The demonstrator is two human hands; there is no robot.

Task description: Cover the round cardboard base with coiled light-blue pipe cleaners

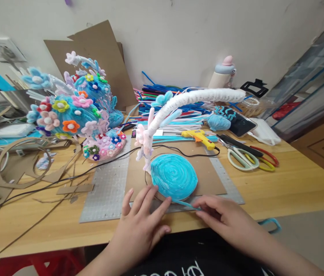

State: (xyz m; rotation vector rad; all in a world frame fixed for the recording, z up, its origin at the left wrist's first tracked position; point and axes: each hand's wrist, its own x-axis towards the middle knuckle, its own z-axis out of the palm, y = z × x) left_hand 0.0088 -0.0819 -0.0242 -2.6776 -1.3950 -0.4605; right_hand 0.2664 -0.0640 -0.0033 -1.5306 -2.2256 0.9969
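A round disc wound with turquoise pipe cleaner lies on brown cardboard over a grey cutting mat. From its left edge a white fuzzy arm with pink and blue flowers arches up to the right. My left hand rests with fingers spread against the disc's near-left rim. My right hand pinches the loose turquoise pipe cleaner end at the disc's near edge.
A large flower-covered blue sculpture stands at the left beside cardboard scraps. Behind the disc lie a yellow glue gun with its black cord, scissors, a phone and piles of pipe cleaners.
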